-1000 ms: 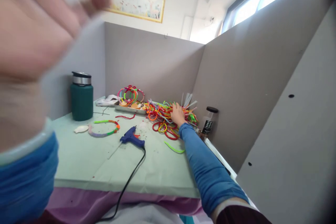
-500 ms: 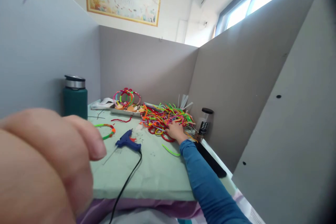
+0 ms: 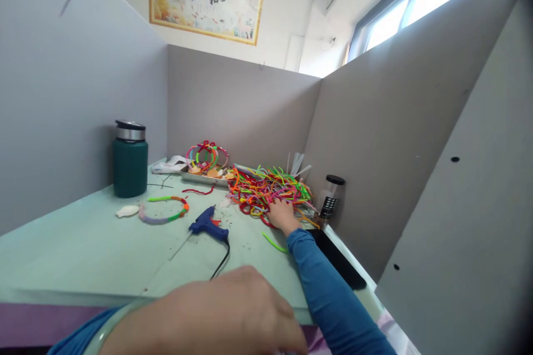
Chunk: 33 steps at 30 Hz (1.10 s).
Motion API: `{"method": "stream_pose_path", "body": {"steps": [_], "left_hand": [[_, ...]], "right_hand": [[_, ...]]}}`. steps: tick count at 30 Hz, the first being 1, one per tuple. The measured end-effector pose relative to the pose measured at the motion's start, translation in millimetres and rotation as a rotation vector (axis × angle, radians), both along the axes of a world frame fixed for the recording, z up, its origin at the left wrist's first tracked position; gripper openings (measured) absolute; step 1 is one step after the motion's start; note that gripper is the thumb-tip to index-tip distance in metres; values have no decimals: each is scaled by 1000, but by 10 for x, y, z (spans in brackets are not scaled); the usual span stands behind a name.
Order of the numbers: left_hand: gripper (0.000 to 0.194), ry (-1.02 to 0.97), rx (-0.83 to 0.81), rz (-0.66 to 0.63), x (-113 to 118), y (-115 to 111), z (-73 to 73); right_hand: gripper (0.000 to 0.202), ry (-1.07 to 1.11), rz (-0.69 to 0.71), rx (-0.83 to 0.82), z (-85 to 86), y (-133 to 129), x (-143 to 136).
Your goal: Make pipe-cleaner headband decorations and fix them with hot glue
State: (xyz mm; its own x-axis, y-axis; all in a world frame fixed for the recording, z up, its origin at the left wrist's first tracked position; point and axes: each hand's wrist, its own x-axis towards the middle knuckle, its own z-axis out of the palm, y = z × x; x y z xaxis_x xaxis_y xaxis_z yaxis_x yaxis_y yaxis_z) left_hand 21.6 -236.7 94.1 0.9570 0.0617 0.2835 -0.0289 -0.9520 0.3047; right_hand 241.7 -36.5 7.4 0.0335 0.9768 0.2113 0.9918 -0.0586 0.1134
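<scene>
My right hand [image 3: 282, 215] rests at the near edge of a tangled pile of colourful pipe cleaners [image 3: 266, 183], its fingers slightly apart and touching them. My left hand [image 3: 225, 310] is large and close at the bottom, back of the hand up; its fingers bend down past the frame edge, so what they hold is hidden. Beyond it lies a blue hot glue gun [image 3: 209, 226] with a black cord. A multicoloured pipe-cleaner ring [image 3: 160, 221] lies left of the gun, beside a small white piece [image 3: 127, 211]. A green pipe cleaner [image 3: 273, 242] lies near my right wrist.
A dark green bottle [image 3: 130, 169] stands at left. At the back, a metal tray [image 3: 204, 179] holds several colourful rings [image 3: 207, 154] and small pieces. A clear black-lidded container [image 3: 330, 198] and a long black object [image 3: 339, 260] are at right. Grey partitions [image 3: 241, 100] enclose the table.
My left hand has swept from the left side to the bottom middle, uncovering the ring and white piece. My right hand stays at the pile. The view has shifted slightly left.
</scene>
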Motion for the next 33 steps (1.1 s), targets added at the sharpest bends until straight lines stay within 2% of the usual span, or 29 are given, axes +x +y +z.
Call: {"method": "stream_pose_path", "body": {"steps": [3, 8, 11, 14, 17, 19, 26, 30, 33], "left_hand": [[26, -8, -54, 208, -122, 374, 58], [34, -8, -182, 579, -441, 1137, 130], [37, -117, -294, 822, -640, 1518, 55], [42, -283, -352, 1054, -785, 1777, -118], [45, -365, -389, 1164, -850, 1904, -312], [43, -385, -375, 1162, -863, 1936, -406], [39, -431, -282, 1271, -932, 1983, -502], [38, -423, -216, 1287, -947, 1999, -530], [38, -402, -191, 1274, -931, 2005, -548]], "right_hand": [[34, -29, 16, 2, -24, -45, -33], [35, -41, 35, 32, -50, -118, -36], [35, -5, 11, 35, -57, -115, 6], [32, 25, 19, 65, -72, -120, 20], [31, 33, 40, 104, -98, -162, -37], [33, 28, 55, 112, -119, -191, -91], [35, 49, 47, 139, -164, -188, -114], [42, 52, -14, 337, 1, -74, -132], [42, 36, 76, 467, 213, 165, -157]]}}
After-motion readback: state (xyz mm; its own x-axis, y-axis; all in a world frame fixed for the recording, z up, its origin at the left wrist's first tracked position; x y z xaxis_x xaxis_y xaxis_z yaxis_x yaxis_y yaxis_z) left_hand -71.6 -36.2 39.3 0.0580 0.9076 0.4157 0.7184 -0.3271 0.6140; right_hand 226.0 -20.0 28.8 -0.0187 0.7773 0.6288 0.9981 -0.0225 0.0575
